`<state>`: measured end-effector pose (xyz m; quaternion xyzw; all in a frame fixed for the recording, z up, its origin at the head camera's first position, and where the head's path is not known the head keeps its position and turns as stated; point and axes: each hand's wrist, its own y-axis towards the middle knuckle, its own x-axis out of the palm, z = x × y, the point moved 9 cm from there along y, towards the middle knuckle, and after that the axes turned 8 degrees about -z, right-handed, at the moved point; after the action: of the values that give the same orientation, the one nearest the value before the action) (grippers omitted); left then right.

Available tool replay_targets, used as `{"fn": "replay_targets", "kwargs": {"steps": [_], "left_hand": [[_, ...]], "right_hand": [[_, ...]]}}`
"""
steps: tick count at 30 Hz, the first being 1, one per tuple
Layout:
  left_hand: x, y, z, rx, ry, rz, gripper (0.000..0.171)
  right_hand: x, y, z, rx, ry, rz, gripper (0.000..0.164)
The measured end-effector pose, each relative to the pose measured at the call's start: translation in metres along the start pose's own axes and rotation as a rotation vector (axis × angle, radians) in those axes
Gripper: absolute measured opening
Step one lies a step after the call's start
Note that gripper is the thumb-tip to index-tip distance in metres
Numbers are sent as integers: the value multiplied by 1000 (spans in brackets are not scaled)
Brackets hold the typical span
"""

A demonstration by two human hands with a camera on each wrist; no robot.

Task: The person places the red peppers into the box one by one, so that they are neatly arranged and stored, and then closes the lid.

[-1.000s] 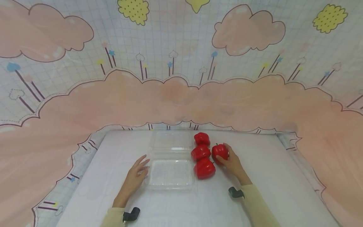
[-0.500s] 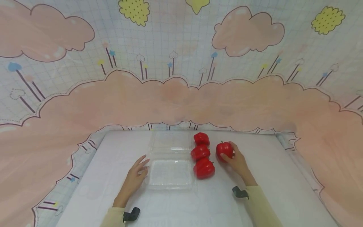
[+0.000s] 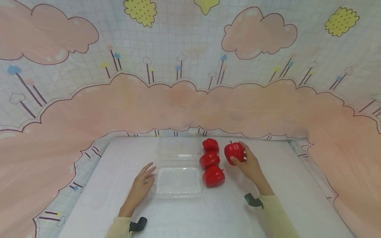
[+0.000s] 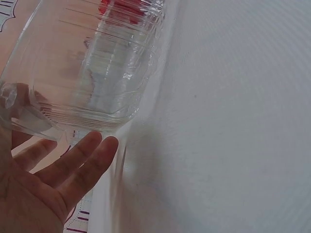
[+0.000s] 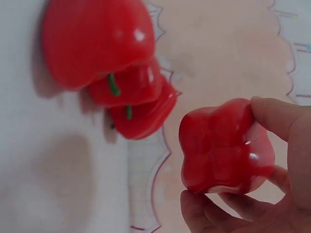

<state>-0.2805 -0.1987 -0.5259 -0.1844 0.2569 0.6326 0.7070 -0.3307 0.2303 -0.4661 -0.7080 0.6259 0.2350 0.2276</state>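
My right hand [image 3: 251, 165] grips a red bell pepper [image 3: 233, 152] between thumb and fingers. In the right wrist view this pepper [image 5: 218, 148] shows its lobed underside and is lifted off the table. My left hand [image 3: 142, 183] is at the left edge of a clear plastic clamshell container [image 3: 178, 182], its fingers loosely extended. The left wrist view puts the fingertips [image 4: 108, 145] against or just beside the container's corner; I cannot tell if they touch. Three more red bell peppers, near [image 3: 213, 176], middle [image 3: 209, 160] and far [image 3: 210, 145], lie in a row right of the container.
The container's lid [image 3: 180, 147] lies opened out toward the back. A white table [image 3: 226, 211] carries everything. Behind its far edge hangs a patterned cloth [image 3: 190, 105] with clouds. Each wrist bears a small black camera, such as the left one [image 3: 138, 224].
My right hand has moved the held pepper away from the row to the right, then raised it. My left hand, the container and the three other peppers have stayed in place.
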Motion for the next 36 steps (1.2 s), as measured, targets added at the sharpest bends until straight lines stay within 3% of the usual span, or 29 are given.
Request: {"fn": "replay_targets", "kwargs": {"steps": [22,36], "left_hand": [[-2,0,6,29,14,34,41],[-1,-1,4,10,17,35,41]], "right_hand": [[17,-17,-54,-97,-11,-10,87],[58,-19,-73,-156,22,-89,84]]}}
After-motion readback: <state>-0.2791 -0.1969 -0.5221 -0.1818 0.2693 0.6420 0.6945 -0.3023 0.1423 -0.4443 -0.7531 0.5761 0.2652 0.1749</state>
